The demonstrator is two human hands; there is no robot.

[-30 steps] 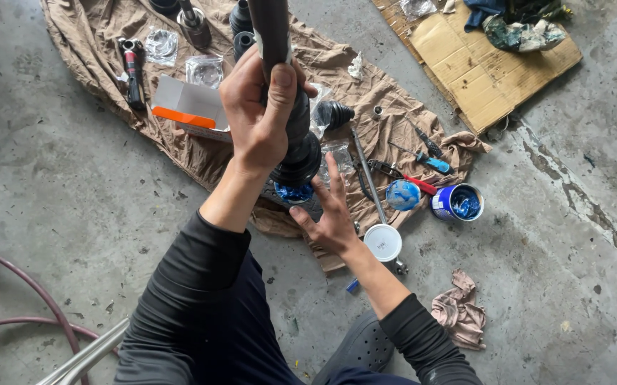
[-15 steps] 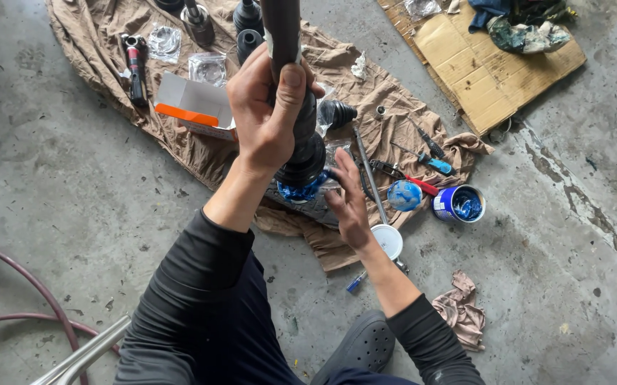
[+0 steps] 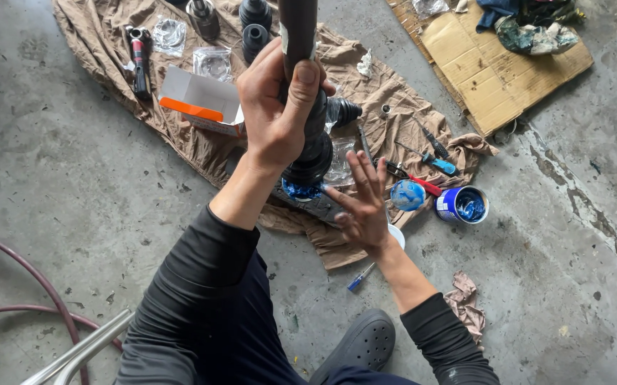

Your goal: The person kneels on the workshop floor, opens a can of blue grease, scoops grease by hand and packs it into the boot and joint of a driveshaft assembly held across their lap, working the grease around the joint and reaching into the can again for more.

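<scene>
My left hand (image 3: 278, 107) grips a dark drive shaft (image 3: 298, 28) that stands upright, with a black ribbed rubber boot (image 3: 313, 153) near its lower end. Blue grease (image 3: 297, 191) coats the joint at the bottom. My right hand (image 3: 362, 203) is open, fingers spread, with its fingertips beside the greasy joint; I cannot tell whether they touch it. The shaft rests over a brown cloth (image 3: 201, 146) spread on the concrete floor.
On the cloth lie an open white and orange box (image 3: 196, 103), plastic bags, rubber boots (image 3: 255, 25), a black tool (image 3: 137, 60) and screwdrivers (image 3: 433, 146). A blue grease tin (image 3: 462, 205) and its lid (image 3: 408, 194) sit right. Cardboard (image 3: 494, 64) lies beyond. A hose (image 3: 30, 285) curves left.
My right hand has drawn back slightly from the boot and opened flat beside the greasy joint. The left hand keeps its grip on the shaft.
</scene>
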